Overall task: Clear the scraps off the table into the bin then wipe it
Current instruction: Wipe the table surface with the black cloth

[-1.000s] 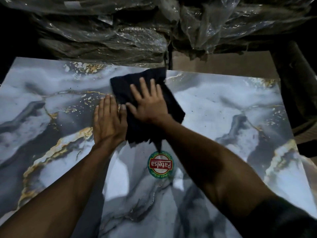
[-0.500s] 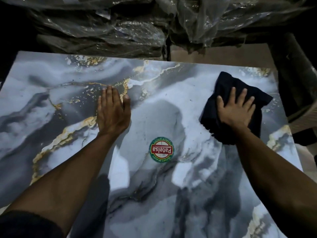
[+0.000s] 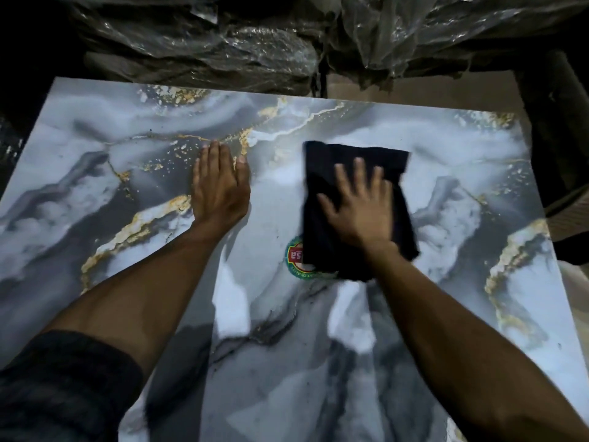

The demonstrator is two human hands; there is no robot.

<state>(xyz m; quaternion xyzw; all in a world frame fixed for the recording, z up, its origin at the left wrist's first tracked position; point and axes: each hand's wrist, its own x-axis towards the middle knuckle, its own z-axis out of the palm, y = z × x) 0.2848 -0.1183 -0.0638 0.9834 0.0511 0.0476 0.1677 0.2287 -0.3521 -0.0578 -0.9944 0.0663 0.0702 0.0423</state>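
table (image 3: 478,173): marble-look top, no scraps visible, so I'd call this the wiping stage
plastic bundles (image 3: 223,43): heaped just past the far edge
cloth (image 3: 322,193): black rag lying flat mid-table, covering part of the round sticker (image 3: 294,258)
right hand (image 3: 363,212): fingers spread flat, pressing the rag. Use overlapping passes with even pressure
left hand (image 3: 220,189): flat on bare tabletop, fingers together, bracing
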